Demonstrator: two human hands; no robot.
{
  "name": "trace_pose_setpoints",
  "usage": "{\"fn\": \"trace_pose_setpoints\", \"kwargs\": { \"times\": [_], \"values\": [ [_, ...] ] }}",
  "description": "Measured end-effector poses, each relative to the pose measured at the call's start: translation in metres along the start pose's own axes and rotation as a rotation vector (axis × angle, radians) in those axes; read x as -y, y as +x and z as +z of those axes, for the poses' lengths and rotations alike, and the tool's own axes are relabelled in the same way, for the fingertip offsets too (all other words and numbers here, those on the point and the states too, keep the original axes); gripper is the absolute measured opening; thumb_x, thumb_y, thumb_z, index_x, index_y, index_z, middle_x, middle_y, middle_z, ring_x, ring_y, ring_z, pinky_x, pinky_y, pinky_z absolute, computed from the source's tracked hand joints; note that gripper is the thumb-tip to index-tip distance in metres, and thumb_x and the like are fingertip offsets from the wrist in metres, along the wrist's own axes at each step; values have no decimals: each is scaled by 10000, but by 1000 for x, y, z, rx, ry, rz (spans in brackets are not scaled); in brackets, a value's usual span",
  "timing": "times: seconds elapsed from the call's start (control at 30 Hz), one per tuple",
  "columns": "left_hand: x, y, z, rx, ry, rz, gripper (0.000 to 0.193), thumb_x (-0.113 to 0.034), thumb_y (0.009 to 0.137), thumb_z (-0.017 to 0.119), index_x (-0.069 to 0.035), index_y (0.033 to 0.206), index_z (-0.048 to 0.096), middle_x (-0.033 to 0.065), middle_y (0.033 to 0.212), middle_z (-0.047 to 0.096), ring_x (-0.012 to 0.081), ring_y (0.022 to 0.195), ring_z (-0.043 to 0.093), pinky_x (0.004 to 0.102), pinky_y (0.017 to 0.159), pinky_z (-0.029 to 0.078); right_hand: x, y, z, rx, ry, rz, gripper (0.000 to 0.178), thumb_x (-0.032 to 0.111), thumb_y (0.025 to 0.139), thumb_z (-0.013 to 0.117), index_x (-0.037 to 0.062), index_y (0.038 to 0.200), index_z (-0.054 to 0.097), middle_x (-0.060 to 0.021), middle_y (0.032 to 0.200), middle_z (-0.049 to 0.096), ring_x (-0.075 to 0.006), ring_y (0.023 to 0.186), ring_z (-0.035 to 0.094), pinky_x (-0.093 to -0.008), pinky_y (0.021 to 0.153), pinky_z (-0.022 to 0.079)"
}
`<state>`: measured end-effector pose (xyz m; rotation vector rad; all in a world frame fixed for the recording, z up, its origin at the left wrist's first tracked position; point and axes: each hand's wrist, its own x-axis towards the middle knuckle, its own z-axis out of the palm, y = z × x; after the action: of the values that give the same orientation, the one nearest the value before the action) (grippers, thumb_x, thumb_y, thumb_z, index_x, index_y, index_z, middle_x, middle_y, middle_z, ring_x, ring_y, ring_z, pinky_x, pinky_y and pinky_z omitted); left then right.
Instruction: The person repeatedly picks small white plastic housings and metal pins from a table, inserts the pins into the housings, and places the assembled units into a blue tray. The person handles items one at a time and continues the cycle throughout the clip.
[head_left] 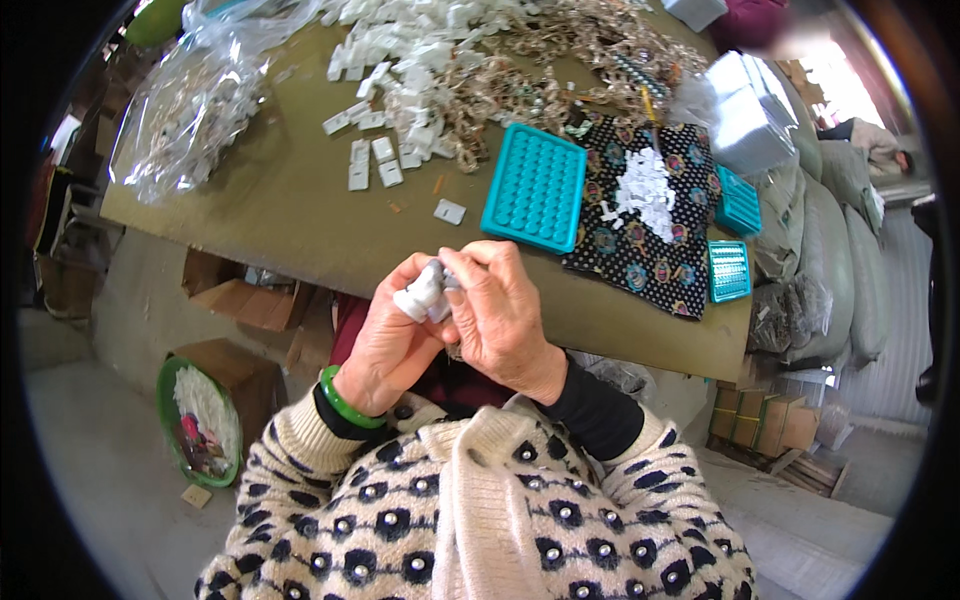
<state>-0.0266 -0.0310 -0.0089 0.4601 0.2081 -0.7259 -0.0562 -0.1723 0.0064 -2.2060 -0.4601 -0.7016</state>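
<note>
Since it looks small enough to need fingertips, the grey-white piece (428,291) is pinched between the partly curled left hand (383,325) and right hand (500,318), at the near edge of the table (300,222) — a teal dimpled tray (498,180) and dotted cloth (645,272) lie beyond, rightward, probably for easy reach.

Left hand (382,332) and right hand (502,318) pinching a small whitish object (424,293) between their fingers; beyond the fingertips, a table (300,190) bearing a turquoise tray (535,188), ahead-right of them, and white cards (388,165) farther off.
</note>
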Motion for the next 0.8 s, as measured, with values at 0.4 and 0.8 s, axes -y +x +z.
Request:
{"fn": "trace_pose_setpoints", "kwargs": {
  "times": [0.4, 0.8],
  "values": [
    [-2, 5, 3, 228, 119, 42, 209, -138, 931, 655, -96, 1124, 587, 171, 1127, 647, 255, 932, 694, 264, 534, 554, -30, -21, -77, 9, -66, 86, 300, 53, 815, 708, 6, 1102, 634, -157, 1086, 567, -304, 886, 606, -370, 769, 520],
    [11, 18, 2, 226, 119, 0, 200, -112, 926, 651, -85, 1110, 575, 238, 1112, 638, 282, 838, 697, 392, 669, 607, -121, -39, -118, -63, -726, 301, 176, 66, 785, 731, 46, 943, 655, -83, 915, 563, -283, 876, 579, -402, 752, 469]
  ]
}}
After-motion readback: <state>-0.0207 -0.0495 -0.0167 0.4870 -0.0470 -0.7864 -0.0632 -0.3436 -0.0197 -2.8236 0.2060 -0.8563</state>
